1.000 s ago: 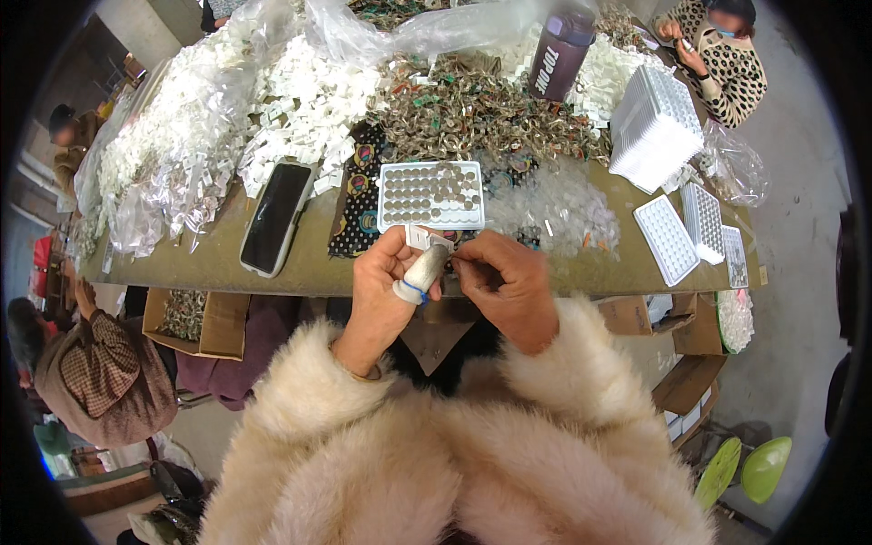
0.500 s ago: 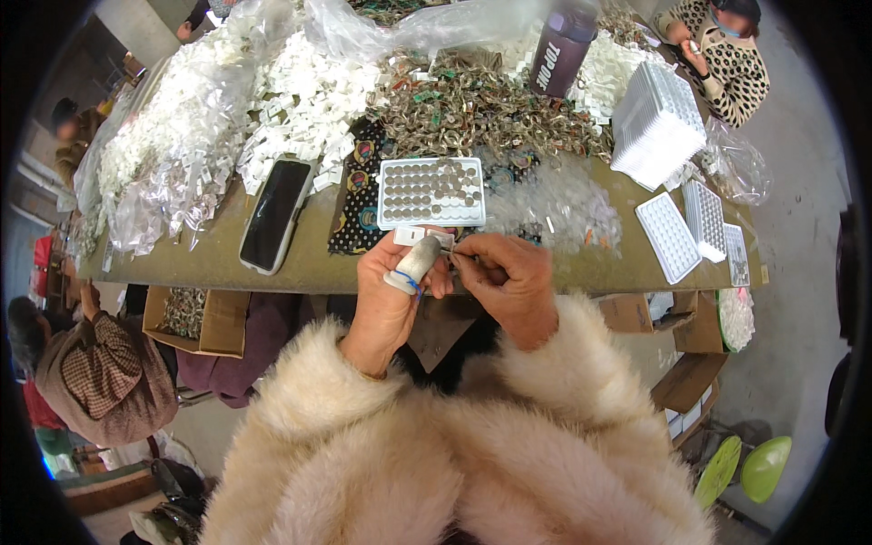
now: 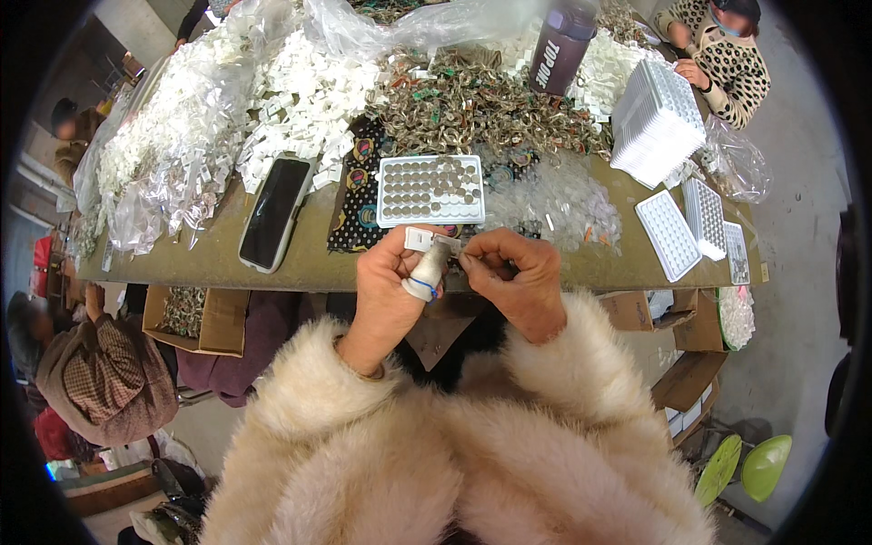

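Observation:
In my left hand [image 3: 381, 291] a small white plastic piece [image 3: 419, 239] is pinched, tilted up past the fingertips. A grey-white finger cover [image 3: 425, 272], tied with a blue band, wraps the thumb. My right hand [image 3: 520, 280] is just to the right, thumb and forefinger pressed together by the piece; whatever they grip is too small to make out. Just beyond both hands lies a white tray [image 3: 427, 222] with rows of small round greyish discs, some cups at its lower right unfilled. It rests on a dark patterned cloth [image 3: 349, 222].
A phone [image 3: 274, 218] lies left of the tray. Behind are heaps of white plastic pieces [image 3: 304, 95] and metal strips [image 3: 481, 109], plus a dark bottle [image 3: 563, 50]. Clear plastic bits [image 3: 559, 209] and stacked white trays [image 3: 656, 127] are rightward. Other people [image 3: 727, 54] sit around.
My right hand has drawn slightly right, away from the left. The left hand has turned the white piece, and its thumb has shifted right. The tray has not moved.

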Available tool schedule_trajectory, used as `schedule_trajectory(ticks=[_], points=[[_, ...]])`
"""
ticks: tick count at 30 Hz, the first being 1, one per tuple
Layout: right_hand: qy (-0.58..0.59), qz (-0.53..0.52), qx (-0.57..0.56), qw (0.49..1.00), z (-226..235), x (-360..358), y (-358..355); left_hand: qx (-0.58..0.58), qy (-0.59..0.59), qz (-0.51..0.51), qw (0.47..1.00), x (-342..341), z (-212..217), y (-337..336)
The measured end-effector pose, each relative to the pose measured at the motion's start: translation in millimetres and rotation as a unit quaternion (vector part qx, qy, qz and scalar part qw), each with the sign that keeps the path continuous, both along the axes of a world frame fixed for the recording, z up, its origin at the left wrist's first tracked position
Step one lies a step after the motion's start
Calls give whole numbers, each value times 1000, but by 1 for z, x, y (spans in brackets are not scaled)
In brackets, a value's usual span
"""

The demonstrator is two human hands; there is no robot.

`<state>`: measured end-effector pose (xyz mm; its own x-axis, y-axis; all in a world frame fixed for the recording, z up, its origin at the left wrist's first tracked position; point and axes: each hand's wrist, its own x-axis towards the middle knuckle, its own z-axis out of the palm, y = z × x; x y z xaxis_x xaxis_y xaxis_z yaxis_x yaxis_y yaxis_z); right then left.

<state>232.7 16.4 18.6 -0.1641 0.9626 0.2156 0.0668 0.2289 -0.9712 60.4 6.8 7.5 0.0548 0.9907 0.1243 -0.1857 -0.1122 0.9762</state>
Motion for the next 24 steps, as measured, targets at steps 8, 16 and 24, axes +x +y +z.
schedule_trajectory(ticks=[8, 16, 24], points=[[-17, -13, -2, 1000, 4, -1, 1, 34, 6, 32, 999, 2, 0, -1], [-27, 0, 27, 999, 5, 0, -1, 179, 177, 76, 965, 4, 3, 1], [106, 43, -110, 987, 4, 0, 3, 70, -19, 27, 997, 4, 5, -4]])
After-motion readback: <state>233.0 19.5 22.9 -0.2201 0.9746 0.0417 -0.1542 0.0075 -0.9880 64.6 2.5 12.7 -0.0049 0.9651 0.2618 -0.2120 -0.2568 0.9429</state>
